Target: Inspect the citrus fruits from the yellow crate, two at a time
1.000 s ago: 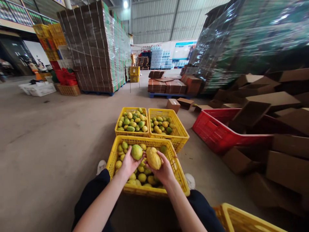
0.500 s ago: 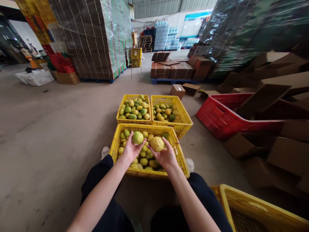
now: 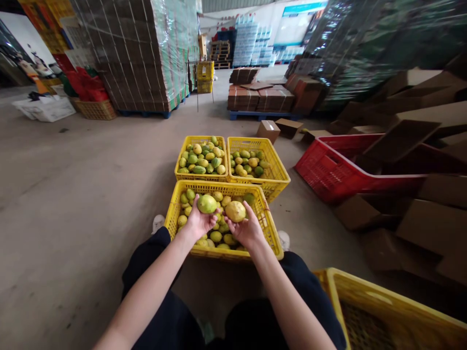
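Note:
My left hand point(image 3: 199, 221) is closed around a green-yellow lemon point(image 3: 206, 204), palm turned up. In my right hand point(image 3: 249, 226) rests a yellow lemon point(image 3: 235, 211) with a rough, blemished skin, the fingers curled about it. Both hands are above the near yellow crate point(image 3: 272, 228), which holds several green and yellow lemons point(image 3: 216, 236). Behind it stand two more yellow crates side by side. The left one point(image 3: 201, 178) is heaped with green and yellow fruit; the right one point(image 3: 278, 167) is filled lower. My forearms and hands hide part of the near crate's fruit.
At the lower right is another yellow crate point(image 3: 386, 304). A red crate point(image 3: 321, 170) with cardboard in it stands to the right, among loose cardboard boxes point(image 3: 434, 233). Wrapped pallet stacks point(image 3: 127, 58) and flattened cartons point(image 3: 260, 99) on a pallet stand farther back.
Both lemons have turned slightly in my hands, the right one tipping so another side shows. The whole scene sits a little higher as my head tilts down.

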{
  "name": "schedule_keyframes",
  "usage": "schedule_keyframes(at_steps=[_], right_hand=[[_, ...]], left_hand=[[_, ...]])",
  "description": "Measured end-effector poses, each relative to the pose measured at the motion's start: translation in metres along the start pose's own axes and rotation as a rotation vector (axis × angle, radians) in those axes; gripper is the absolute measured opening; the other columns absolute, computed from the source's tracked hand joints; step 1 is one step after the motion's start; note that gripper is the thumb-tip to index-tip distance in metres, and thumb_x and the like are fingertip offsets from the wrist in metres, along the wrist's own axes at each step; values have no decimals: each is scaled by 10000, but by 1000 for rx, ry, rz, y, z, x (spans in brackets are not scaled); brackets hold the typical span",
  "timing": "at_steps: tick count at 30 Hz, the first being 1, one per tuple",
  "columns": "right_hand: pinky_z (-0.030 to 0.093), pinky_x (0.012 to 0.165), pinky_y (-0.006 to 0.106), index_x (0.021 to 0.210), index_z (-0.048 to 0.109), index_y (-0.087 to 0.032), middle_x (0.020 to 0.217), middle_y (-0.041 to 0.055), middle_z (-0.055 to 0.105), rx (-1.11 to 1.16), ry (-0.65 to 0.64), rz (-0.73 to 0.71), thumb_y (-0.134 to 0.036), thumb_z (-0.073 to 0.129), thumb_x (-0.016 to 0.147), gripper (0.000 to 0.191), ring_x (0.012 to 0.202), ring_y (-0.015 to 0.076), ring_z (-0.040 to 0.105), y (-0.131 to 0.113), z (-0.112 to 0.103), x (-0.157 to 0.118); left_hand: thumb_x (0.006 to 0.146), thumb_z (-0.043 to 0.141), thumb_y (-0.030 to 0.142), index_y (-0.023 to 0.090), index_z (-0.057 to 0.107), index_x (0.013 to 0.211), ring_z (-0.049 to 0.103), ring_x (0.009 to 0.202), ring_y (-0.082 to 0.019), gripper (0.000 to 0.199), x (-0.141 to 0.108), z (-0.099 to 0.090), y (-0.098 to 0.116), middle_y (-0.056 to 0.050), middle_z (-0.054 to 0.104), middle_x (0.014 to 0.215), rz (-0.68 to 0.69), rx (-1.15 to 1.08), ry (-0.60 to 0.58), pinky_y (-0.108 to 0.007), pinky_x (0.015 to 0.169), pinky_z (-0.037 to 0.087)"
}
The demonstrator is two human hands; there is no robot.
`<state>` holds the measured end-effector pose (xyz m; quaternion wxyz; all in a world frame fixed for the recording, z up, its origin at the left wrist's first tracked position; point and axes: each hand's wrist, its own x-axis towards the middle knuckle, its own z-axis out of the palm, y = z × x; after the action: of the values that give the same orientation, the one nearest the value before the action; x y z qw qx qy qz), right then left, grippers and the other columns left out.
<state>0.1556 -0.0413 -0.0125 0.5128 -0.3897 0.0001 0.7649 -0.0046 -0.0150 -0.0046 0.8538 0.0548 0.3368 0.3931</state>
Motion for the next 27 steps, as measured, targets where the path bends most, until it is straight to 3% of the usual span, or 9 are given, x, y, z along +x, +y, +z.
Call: schedule_keyframes(at_steps=[6,11,13,15,18,20,23,27], right_hand=[[567,468,223,932,622,-124,627,99,711,51,-13,47,-499,453,937,411,505,166,666,1,2,-1],[550,435,207,937,585,-193,631,1,681,50,12,-100,-407,571,878,222,483,131,633,5,7,-3],[534,425,212,991,561,-227,726,-17,687,-81,-14,-252,-338,689,771,277,516,132,633,8,7,-3],[545,479,232,1050,525,-271,844,-34,670,-260,8,-517,-292,779,656,470,622,145,646,13,7,-3],[564,741,309,1108,501,-269,1000,-11,618,-572,146,-993,-286,823,586,613,860,177,622,18,5,-3],[514,884,358,1120,498,-234,1056,22,590,-749,221,-1219,-295,811,605,606,949,196,592,19,3,-2],[483,925,401,1134,486,-221,1081,47,573,-916,249,-1399,-281,768,663,552,988,217,580,18,-2,2],[468,951,437,1137,498,-231,1103,64,561,-1031,219,-1545,-204,710,699,487,1053,242,563,15,-7,6]], left_hand=[[914,337,646,64,606,1024,510,467,-107,650,-5,1,3,-78,604,650,-32,-2,-17,-178,399,425],[935,355,599,99,591,920,518,440,-91,553,-6,6,7,-58,603,649,14,132,88,-170,382,432],[897,515,540,129,585,930,537,448,-89,418,-5,6,5,-34,604,659,121,253,144,-169,400,446],[809,685,439,177,566,986,586,515,-95,337,-5,5,2,-16,628,751,297,368,173,-176,461,486],[657,825,312,243,543,1069,653,743,-134,504,-6,2,-2,-14,634,986,606,529,165,-218,608,546],[611,850,278,255,558,1099,643,908,-159,570,-6,0,-4,-23,613,1099,812,669,154,-237,734,548],[605,848,274,249,568,1120,596,1045,-189,586,-6,-2,-4,-46,588,1192,1004,849,158,-256,828,523],[622,830,279,240,555,1120,574,1093,-226,571,-6,-2,-6,-74,588,1193,1066,946,158,-279,795,527]])
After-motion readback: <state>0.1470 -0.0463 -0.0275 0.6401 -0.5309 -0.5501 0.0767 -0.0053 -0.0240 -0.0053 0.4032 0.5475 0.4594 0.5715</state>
